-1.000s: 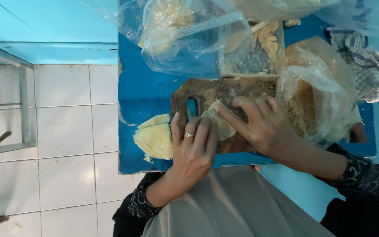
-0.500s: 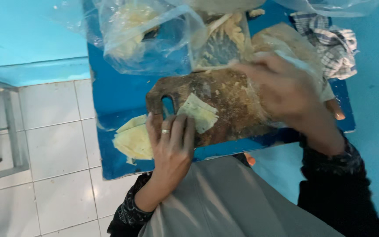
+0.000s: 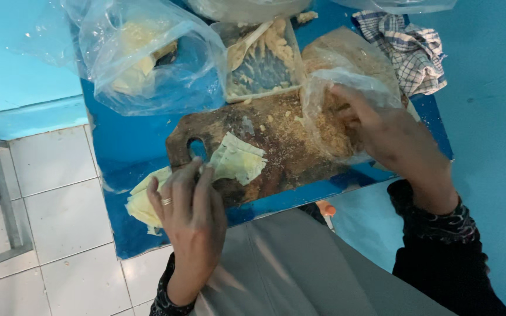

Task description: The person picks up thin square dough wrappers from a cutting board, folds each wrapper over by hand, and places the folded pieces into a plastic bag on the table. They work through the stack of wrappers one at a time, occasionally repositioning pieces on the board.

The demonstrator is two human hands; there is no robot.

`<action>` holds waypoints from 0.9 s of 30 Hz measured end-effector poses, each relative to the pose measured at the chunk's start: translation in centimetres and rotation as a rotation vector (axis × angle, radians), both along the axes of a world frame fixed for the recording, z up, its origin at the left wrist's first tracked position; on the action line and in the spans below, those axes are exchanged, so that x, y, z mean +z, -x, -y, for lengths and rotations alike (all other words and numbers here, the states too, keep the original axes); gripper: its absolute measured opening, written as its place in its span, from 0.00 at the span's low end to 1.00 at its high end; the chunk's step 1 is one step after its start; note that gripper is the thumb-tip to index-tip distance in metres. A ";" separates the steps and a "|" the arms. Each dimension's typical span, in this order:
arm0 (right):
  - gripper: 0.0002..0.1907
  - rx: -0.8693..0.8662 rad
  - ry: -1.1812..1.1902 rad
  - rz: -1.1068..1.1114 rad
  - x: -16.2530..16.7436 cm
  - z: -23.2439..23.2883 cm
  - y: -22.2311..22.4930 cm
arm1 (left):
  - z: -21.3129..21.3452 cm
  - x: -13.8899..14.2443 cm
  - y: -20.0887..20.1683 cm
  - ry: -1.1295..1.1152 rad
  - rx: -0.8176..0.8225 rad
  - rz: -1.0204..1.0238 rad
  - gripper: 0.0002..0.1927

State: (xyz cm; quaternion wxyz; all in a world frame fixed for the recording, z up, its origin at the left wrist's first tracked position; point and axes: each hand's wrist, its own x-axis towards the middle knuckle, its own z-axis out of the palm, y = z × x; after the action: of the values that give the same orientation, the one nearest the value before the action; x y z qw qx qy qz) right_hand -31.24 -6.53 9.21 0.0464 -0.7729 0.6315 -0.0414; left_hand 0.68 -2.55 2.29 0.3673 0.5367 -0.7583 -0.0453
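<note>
A folded pale wrapper lies on a dark wooden cutting board on a blue desk. It is held flat at its edge by the spread fingers of the left hand. The right hand is pushed into a clear plastic bag of brown crumbs, its fingers curled; whether anything is pinched cannot be told. A pile of wrappers sits beside the left hand. For a clean fill, the wrapper is best kept pinned flat.
</note>
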 end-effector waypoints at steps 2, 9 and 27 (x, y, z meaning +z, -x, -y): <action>0.36 0.077 0.062 0.099 0.5 -0.3 0.0 | -0.2 0.2 0.1 -0.015 0.050 0.017 0.15; 0.37 0.040 0.004 -0.085 0.6 -1.3 -1.5 | -0.1 0.0 0.1 -0.082 0.073 0.032 0.11; 0.21 0.296 0.271 0.567 -4.5 -2.1 -12.1 | 0.8 -1.0 0.5 -0.030 0.074 -0.030 0.07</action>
State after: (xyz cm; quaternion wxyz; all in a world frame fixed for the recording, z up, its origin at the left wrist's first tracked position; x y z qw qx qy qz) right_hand -19.10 -4.43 4.73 0.1225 -0.8130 0.4635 -0.3305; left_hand 0.21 -3.31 1.29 0.3722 0.5690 -0.7315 -0.0511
